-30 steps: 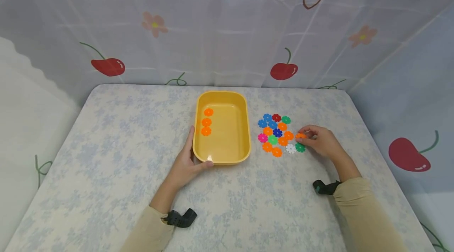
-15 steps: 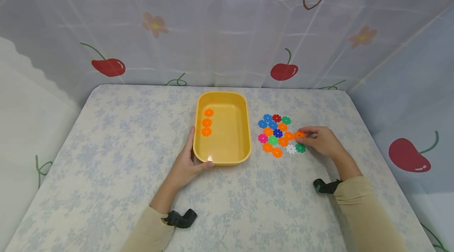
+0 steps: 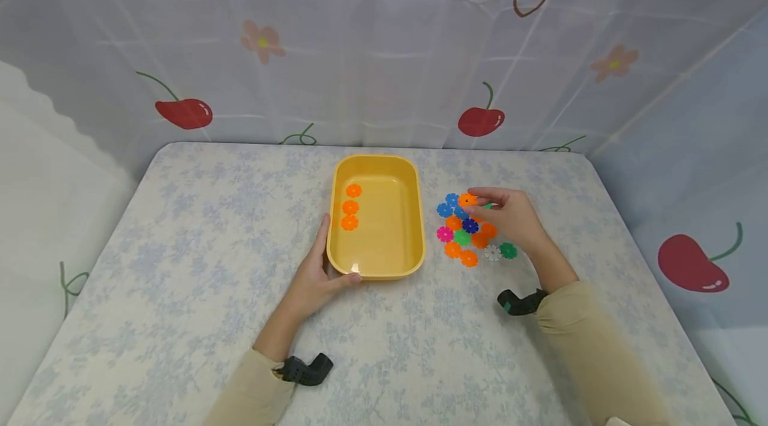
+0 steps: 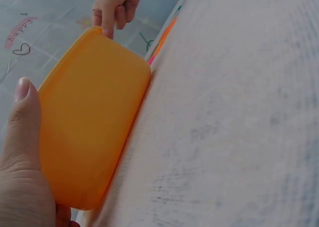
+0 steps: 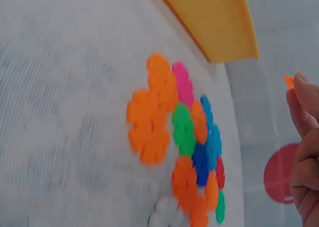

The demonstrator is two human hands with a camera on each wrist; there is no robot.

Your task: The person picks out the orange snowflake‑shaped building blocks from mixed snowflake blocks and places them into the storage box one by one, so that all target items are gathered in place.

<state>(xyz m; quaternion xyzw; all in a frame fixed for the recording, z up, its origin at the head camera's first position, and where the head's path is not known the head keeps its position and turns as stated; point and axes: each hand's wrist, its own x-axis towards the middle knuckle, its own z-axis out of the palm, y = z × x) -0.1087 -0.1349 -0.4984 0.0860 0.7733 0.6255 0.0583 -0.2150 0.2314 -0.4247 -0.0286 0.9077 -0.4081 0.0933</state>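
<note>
A yellow plastic tray [image 3: 390,239] stands mid-table with three orange snowflake discs [image 3: 351,207] in a column along its left side. My left hand [image 3: 312,283] holds the tray's near left corner, thumb along the front rim and fingers by the left wall. Between thumb and forefinger, my right hand [image 3: 510,213] pinches an orange snowflake disc [image 3: 468,199], raised above the table; in the right wrist view only a bit of this disc [image 5: 289,81] shows. Under and beside that hand lies a cluster of discs, with a dark blue one [image 3: 471,225] amid it; the hand hides some.
The cluster right of the tray also has a pink disc [image 3: 445,234], a white disc [image 3: 493,253] and a green disc [image 3: 509,251]. A floral cloth [image 3: 210,246] covers the table. Behind it hangs a printed curtain [image 3: 372,66].
My right hand has lifted the orange disc off the cluster's right edge and carried it left and away from me, over the other discs. My left hand and the tray have stayed put.
</note>
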